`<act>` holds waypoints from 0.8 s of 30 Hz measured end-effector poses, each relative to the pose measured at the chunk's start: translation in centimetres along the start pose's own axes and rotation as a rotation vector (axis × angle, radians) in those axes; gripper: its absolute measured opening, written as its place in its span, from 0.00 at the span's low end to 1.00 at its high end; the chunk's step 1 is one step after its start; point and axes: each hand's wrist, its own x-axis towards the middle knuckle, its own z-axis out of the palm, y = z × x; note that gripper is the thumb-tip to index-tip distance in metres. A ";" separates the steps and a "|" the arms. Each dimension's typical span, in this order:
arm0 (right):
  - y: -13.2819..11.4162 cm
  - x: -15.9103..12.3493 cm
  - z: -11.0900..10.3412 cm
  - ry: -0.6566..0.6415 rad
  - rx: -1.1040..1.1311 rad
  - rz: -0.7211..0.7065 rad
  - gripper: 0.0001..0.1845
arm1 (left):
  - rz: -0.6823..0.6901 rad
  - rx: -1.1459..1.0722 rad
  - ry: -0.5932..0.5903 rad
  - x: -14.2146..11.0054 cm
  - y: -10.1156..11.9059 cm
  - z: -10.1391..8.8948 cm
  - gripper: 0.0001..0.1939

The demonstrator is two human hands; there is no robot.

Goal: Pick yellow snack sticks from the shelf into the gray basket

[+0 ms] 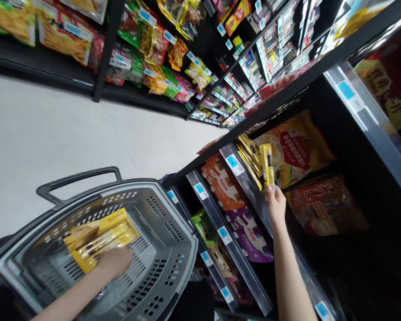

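A shopper's right hand pinches a slim, glossy yellow sachet by its lower end, thumb and fingers closed on it, the free end pointing to twelve o'clock above the shelf. A light, firm pinch at that end should serve best, since a hard squeeze could crease the thin wrapper. At eleven o'clock from the hand, more loose yellow sachets lie in an uneven pile; lifting well clear of them would probably avoid dragging others over the edge. A large yellow-and-red plastic oatmeal bag leans close by at one o'clock, leaving little room for the wrist to swing that way.

At about nine o'clock, well apart, the left hand reaches into a grey perforated plastic basket, at the five o'clock side of an opened yellow cardboard box of sachets. Whether its hidden fingers grip the box cannot be told. Keeping the box flat and steady would likely stop its contents sliding out.
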 end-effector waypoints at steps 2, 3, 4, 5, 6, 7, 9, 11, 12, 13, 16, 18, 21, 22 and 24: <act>-0.7 -4.7 0.5 0.026 0.375 0.165 0.18 | -0.003 0.029 0.079 0.1 0.3 0.0 0.05; -0.9 -7.3 1.1 0.003 0.530 0.254 0.17 | 0.002 0.025 0.093 0.1 0.5 0.0 0.03; -0.9 -9.9 1.9 -0.037 0.654 0.339 0.17 | 0.010 0.005 0.080 0.1 0.8 0.0 0.04; -0.8 -12.4 2.9 -0.104 0.748 0.423 0.17 | 0.018 -0.022 0.054 0.1 1.1 0.0 0.07; -0.6 -14.8 4.2 -0.185 0.819 0.501 0.17 | 0.029 -0.063 0.013 0.1 1.4 0.0 0.11; -0.2 -17.0 5.6 -0.275 0.875 0.571 0.17 | 0.035 -0.117 -0.040 0.0 1.8 0.0 0.14; 0.9 -20.8 8.9 -0.451 0.965 0.684 0.18 | 0.048 -0.413 -0.225 -0.2 2.4 -0.1 0.22; 2.1 -23.8 12.5 -0.589 1.026 0.758 0.19 | 0.079 -0.732 -0.375 -0.4 2.9 -0.1 0.30; 2.7 -25.0 14.3 -0.642 1.040 0.787 0.19 | 0.102 -0.820 -0.398 -0.4 3.0 0.1 0.32; 3.3 -26.1 16.0 -0.686 1.042 0.815 0.20 | 0.112 -0.861 -0.401 -0.4 3.0 0.4 0.32; 4.9 -28.5 20.0 -0.791 1.003 0.868 0.24 | 0.110 -0.818 -0.313 0.3 2.7 1.8 0.30; 5.8 -29.4 21.7 -0.850 0.949 0.863 0.24 | 0.103 -0.748 -0.198 0.9 2.2 3.0 0.26; 7.2 -29.4 22.5 -0.910 0.709 0.762 0.19 | 0.094 -0.676 -0.045 1.5 1.7 4.2 0.22; 7.6 -29.1 22.5 -0.878 0.598 0.720 0.18 | 0.088 -0.670 -0.026 1.5 1.7 4.4 0.22; 8.5 -28.3 22.2 -0.720 0.460 0.683 0.19 | 0.068 -0.680 -0.070 1.4 1.8 4.5 0.22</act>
